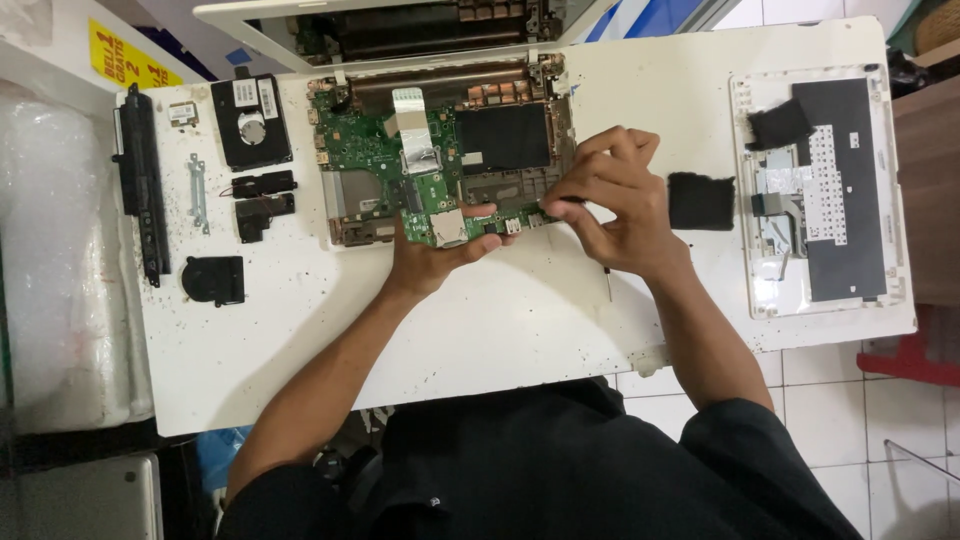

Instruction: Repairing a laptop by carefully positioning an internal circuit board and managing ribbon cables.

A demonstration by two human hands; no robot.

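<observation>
Both forearms come up from the bottom over the white worktop (480, 330). Left hand (435, 255) has its grip clamped on the near edge of the green circuit board (400, 165), thumb on top, in the opened laptop base (345, 235). Right hand (610, 195) sits just right of that grip, fingertips pinched together at the board's right corner; can't tell what they pinch. Screwdriver (607, 283) lies just below it. Left of the grip: fan (213, 279), battery (140, 185). Far right: keyboard cover (820, 190).

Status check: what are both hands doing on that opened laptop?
Left hand grips green motherboard front edge. Right hand pinches at laptop base. Nothing blocking.
</observation>
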